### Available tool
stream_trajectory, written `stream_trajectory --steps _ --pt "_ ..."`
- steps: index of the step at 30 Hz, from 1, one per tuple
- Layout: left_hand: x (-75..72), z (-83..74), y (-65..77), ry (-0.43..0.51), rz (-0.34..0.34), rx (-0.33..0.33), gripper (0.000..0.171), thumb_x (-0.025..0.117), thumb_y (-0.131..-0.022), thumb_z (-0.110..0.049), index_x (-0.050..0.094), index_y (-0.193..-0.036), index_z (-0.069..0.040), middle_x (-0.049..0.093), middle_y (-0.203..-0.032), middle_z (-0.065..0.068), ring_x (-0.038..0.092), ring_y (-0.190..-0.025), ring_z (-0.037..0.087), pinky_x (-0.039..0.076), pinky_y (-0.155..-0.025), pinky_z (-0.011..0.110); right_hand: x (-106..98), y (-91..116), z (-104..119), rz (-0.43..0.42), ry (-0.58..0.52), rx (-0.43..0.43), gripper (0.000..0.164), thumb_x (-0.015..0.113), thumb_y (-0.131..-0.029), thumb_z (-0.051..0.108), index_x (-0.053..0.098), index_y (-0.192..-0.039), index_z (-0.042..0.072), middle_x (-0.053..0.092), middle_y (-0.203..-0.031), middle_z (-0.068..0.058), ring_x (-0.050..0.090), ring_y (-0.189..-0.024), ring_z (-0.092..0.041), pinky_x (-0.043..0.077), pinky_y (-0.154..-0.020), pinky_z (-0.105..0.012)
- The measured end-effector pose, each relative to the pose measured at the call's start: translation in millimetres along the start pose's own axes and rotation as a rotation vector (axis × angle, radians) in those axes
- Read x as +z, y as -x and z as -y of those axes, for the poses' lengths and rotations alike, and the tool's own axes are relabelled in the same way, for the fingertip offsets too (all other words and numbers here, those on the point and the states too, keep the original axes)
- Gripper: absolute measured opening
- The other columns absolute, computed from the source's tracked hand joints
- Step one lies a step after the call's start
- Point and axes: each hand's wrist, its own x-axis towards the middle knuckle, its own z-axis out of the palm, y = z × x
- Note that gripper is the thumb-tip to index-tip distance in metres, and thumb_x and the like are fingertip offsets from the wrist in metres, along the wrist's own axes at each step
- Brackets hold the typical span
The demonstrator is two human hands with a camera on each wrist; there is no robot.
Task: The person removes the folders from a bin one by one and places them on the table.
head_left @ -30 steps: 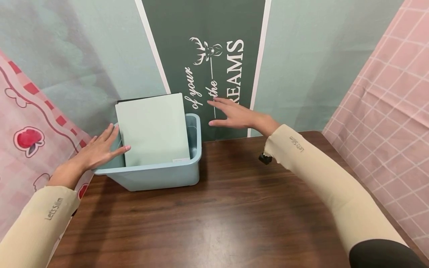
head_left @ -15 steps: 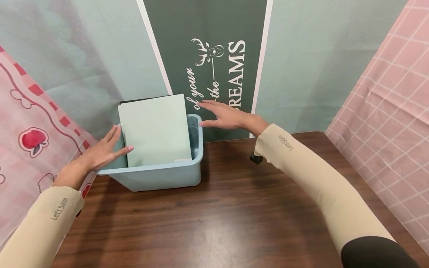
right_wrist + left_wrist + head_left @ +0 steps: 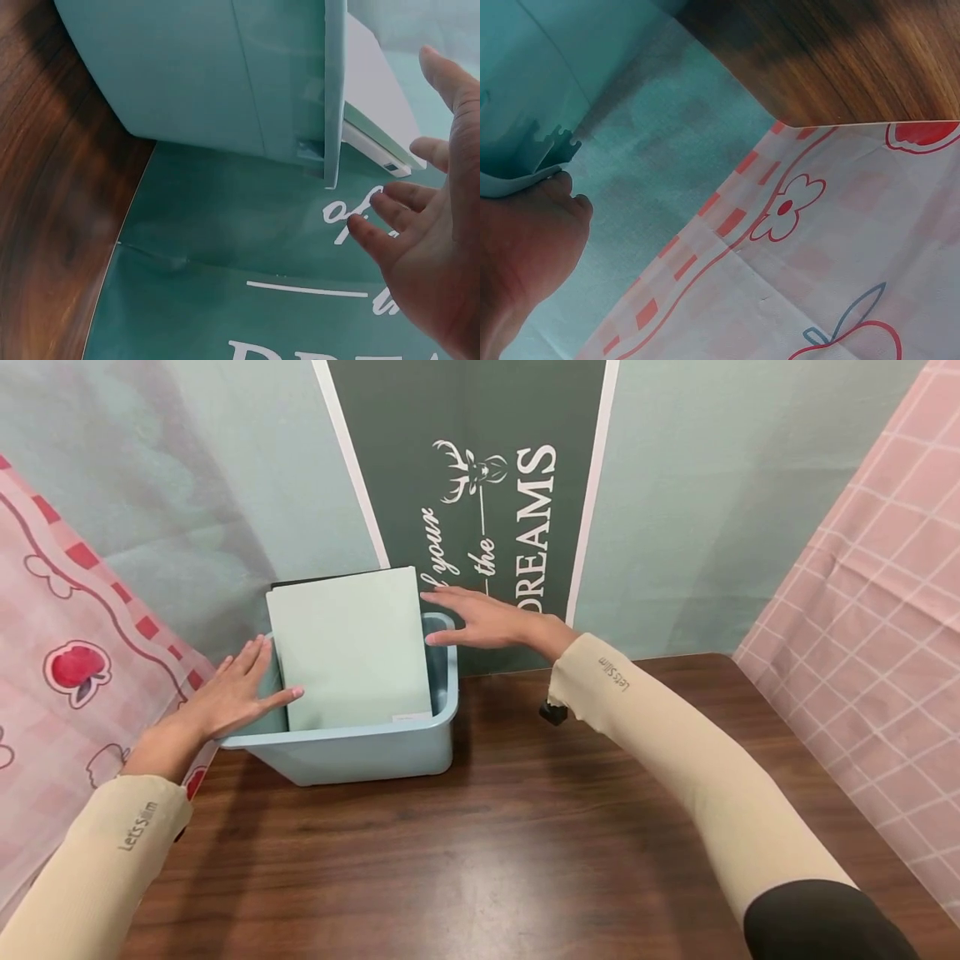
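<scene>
Item 1: bin (image 3: pixel 367 758), lt. blue, qty 1. Stood at L rear of table (image 3: pixel 487 852), by backdrop (image 3: pixel 480 402).
Item 2: folder (image 3: pixel 348 647), pale green, qty 1. Sat inside bin, tilted, upper part well above rim; white label (image 3: pixel 412 717) at lower R corner.
Item 3: dark panel (image 3: pixel 300 582), behind folder; top edge only seen.
Item 4: L hand (image 3: pixel 232 693). Fingers straight, at bin's L rim, thumb stretched twd. folder; no grasp seen, tips partly hidden in L wrist view.
Item 5: R hand (image 3: pixel 483 620). Fingers spread, loose, nothing held; near bin's R end, apparently clear of rim.
Risks (judged): bin might've tipped if 1 side were lifted or shoved alone, load being tall & walls tapered. Folder could've slid or flopped over rim, if jolted. R fingers closing on folder edge, not rim, might've dragged contents out.
</scene>
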Motion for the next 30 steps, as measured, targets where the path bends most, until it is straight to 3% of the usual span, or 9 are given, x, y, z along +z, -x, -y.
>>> stream_trajectory --steps 10,15,22,30 --pt "0.4 -2.8 -0.1 0.003 0.005 0.004 0.108 0.048 -0.107 -0.062 -0.015 -0.163 0.005 -0.016 -0.172 0.03 -0.011 -0.16 0.047 -0.007 -0.128 0.062 5 -10 1 -0.013 -0.059 -0.01 0.082 0.062 -0.102 0.053 0.03 -0.169 0.02 0.027 -0.175 -0.007 0.019 -0.163 -0.023 0.022 -0.131 -0.046" --pt "-0.2 -4.0 1.4 0.004 0.001 0.001 0.107 0.047 -0.107 -0.061 -0.014 -0.163 0.006 -0.016 -0.172 0.029 -0.011 -0.16 0.048 -0.006 -0.128 0.062 9 -18 2 -0.035 -0.159 -0.018 0.08 0.065 -0.101 0.051 0.032 -0.169 0.023 0.032 -0.173 -0.002 0.029 -0.159 -0.021 0.032 -0.127 -0.045" --pt "-1.5 -3.8 2.1 -0.002 0.007 -0.004 0.108 0.048 -0.107 -0.062 -0.015 -0.162 0.005 -0.017 -0.172 0.029 -0.011 -0.16 0.048 -0.006 -0.128 0.062 14 -27 4 -0.063 -0.34 0.001 0.083 0.074 -0.099 0.04 0.033 -0.168 0.022 0.031 -0.173 -0.002 0.038 -0.156 -0.022 0.037 -0.124 -0.043" --pt "-1.2 -3.9 3.2 -0.004 0.002 -0.004 0.11 0.049 -0.106 -0.063 -0.015 -0.163 0.006 -0.015 -0.172 0.03 -0.009 -0.16 0.049 -0.005 -0.128 0.063 18 -29 10 -0.089 -0.37 0.028 0.081 0.077 -0.097 0.037 0.038 -0.166 0.021 0.029 -0.171 -0.01 0.042 -0.153 -0.028 0.044 -0.118 -0.042"
